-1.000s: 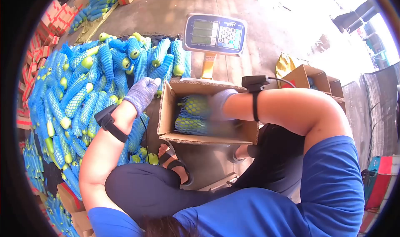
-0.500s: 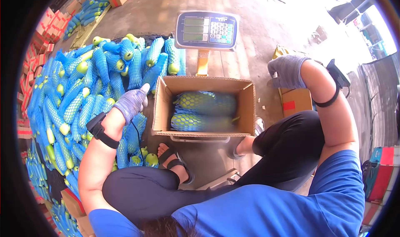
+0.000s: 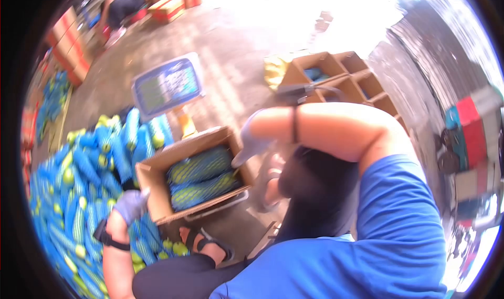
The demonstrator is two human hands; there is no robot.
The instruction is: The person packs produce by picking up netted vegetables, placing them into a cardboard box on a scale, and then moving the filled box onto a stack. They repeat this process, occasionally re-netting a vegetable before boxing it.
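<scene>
An open cardboard box rests on the weighing scale in front of me. Inside it lie long green gourds in blue net sleeves, side by side. My gloved left hand is against the box's left wall, thumb near the wall, the other fingers hidden and blurred. At the right wall, my gloved right hand has its thumb over the rim and its fingers on the outer side. Behind the box stands the scale's display head, smeared by motion.
A large heap of net-sleeved gourds covers the floor at left. Several open cardboard boxes stand to the right, one with something blue inside. Stacked cartons and a seated person are farther back.
My view has turned right, so the scale and box appear farther left and tilted. Both hands have come in to the box's sides, the right one from well off to the right.
</scene>
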